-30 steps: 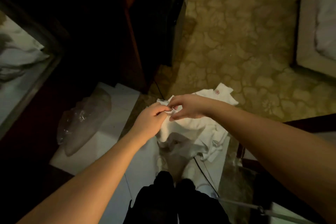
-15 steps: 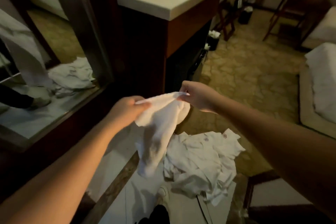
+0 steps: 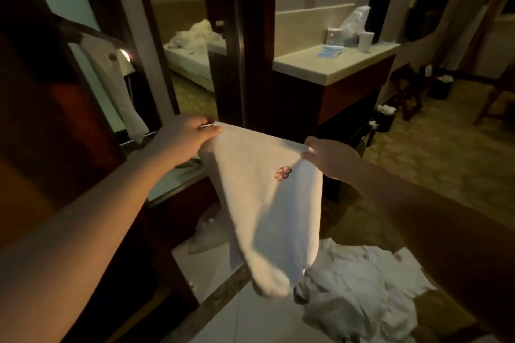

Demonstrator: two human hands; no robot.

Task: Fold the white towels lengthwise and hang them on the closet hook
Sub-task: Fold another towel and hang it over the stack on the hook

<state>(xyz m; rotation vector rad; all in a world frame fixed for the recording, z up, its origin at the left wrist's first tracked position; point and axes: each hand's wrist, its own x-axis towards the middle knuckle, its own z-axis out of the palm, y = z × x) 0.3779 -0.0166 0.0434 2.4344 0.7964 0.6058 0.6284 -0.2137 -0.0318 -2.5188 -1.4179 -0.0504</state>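
Note:
A white towel point(image 3: 267, 203) with a small red emblem hangs in the air in front of me, stretched by its top edge. My left hand point(image 3: 184, 138) pinches its left corner and my right hand point(image 3: 331, 157) pinches its right corner. The towel's lower part droops to a rounded fold. Below it, a heap of white towels point(image 3: 359, 289) lies on the floor at the lower right. At the upper left another white towel point(image 3: 117, 83) hangs from a dark rail in the closet. The hook itself I cannot make out.
A dark wooden closet frame with a mirror point(image 3: 184, 44) stands ahead at left. A dark cabinet with a pale counter point(image 3: 328, 67) holding small items is at center right. A clear plastic bag point(image 3: 206, 234) lies on the floor below. Chairs and bins stand far right.
Both hands lifted the towel off the floor heap and drew apart, spreading its top edge wide. My view rose from the floor to the closet and counter.

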